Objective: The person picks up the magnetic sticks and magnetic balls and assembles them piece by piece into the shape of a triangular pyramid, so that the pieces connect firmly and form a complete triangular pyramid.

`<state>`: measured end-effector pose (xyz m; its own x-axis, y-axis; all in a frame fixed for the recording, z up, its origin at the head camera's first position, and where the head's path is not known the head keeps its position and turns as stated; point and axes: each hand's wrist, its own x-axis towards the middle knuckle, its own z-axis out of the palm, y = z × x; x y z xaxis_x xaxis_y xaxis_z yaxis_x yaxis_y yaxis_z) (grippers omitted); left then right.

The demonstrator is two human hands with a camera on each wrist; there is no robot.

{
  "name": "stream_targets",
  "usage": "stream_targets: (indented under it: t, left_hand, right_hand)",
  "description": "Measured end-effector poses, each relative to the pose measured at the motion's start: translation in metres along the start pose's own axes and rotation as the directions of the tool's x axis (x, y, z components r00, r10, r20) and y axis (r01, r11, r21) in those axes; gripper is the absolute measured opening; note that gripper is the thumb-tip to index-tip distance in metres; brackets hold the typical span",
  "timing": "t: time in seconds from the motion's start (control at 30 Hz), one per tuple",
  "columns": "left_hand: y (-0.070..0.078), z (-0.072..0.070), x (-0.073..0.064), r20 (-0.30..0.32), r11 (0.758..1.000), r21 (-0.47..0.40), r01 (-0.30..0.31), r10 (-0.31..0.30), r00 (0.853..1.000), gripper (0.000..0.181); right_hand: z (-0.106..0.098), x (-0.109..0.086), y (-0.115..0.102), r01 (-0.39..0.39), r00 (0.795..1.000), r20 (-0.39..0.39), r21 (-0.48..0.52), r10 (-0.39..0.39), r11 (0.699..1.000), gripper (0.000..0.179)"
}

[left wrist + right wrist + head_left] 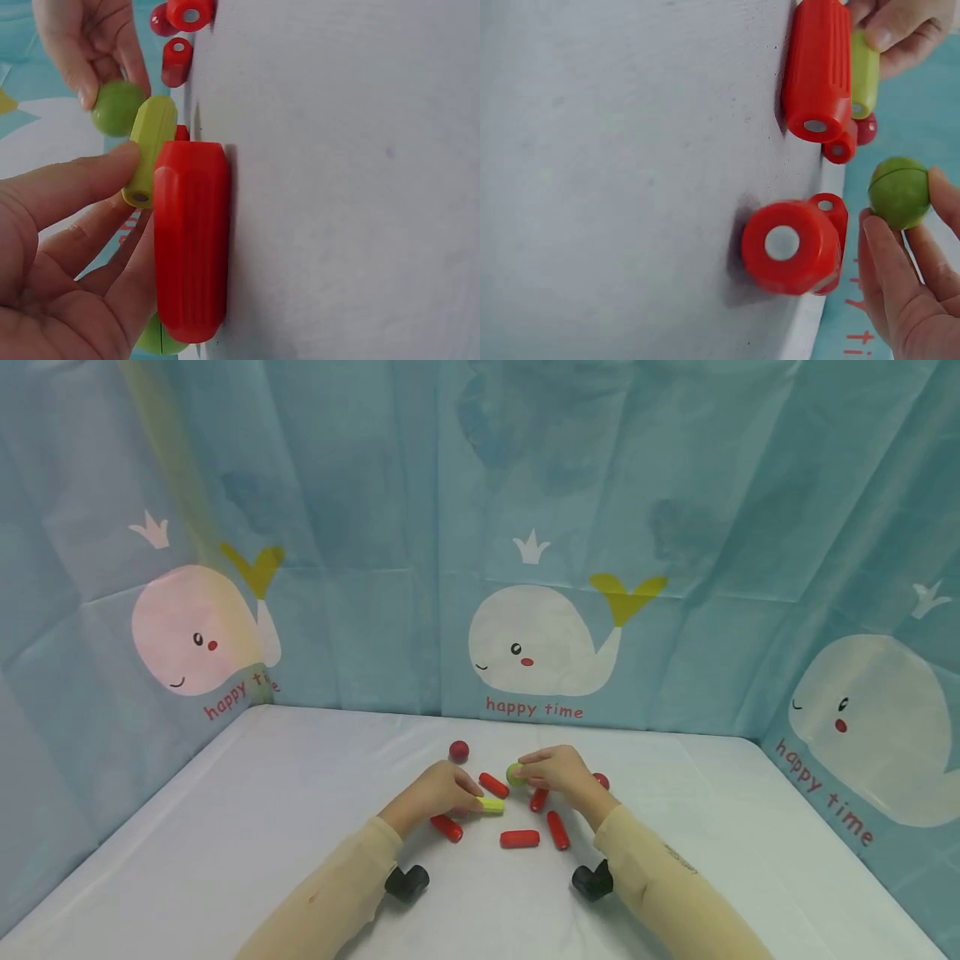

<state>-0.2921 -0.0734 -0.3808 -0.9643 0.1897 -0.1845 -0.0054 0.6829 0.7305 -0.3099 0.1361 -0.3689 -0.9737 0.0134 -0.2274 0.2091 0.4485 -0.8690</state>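
Observation:
My left hand [438, 789] pinches a yellow-green ribbed rod [152, 150] between thumb and fingers, close over the white table. A grey metal disc shows in the rod's end. A green ball [900, 193] with a seam around it is held in the fingertips of my right hand [558, 771]. The ball is a short way beyond the rod, apart from it. Beside the left fingers, a red rod [191, 240] lies on the table. Part of another green ball [161, 337] shows behind that rod in the left wrist view.
Several more red rods lie around the hands, among them one in front [520, 838] and one slanted beside it [558, 830]. A dark red ball [459, 751] sits farther back, and another red ball [602, 781] is partly behind the right wrist. A blue whale-print curtain [360, 635] borders the table [225, 827].

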Motion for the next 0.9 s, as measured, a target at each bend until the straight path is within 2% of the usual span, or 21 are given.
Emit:
stream_targets:
  t: [0.23, 0.5, 0.67, 0.9]
  left_hand:
    - [-0.008, -0.003, 0.001, -0.006, 0.995, -0.098, 0.018, -0.019, 1.0, 0.019]
    - [-0.007, -0.008, -0.002, -0.057, 0.99, -0.134, 0.037, -0.045, 0.997, 0.018]
    - [-0.007, -0.011, -0.004, -0.079, 0.989, -0.147, 0.007, -0.018, 0.997, 0.017]
    - [-0.004, -0.011, -0.004, -0.068, 0.981, -0.183, -0.058, 0.046, 0.997, 0.017]
  right_hand:
    - [-0.005, -0.009, 0.006, -0.012, 1.0, 0.004, 0.002, 0.012, 1.0, 0.032]
    - [-0.011, -0.016, 0.012, 0.025, 0.999, 0.031, 0.014, -0.026, 1.0, 0.033]
    - [-0.013, -0.02, 0.012, 0.032, 0.999, 0.042, 0.0, -0.032, 0.999, 0.032]
    - [-0.013, -0.026, 0.013, 0.055, 0.997, 0.059, 0.026, -0.057, 0.998, 0.029]
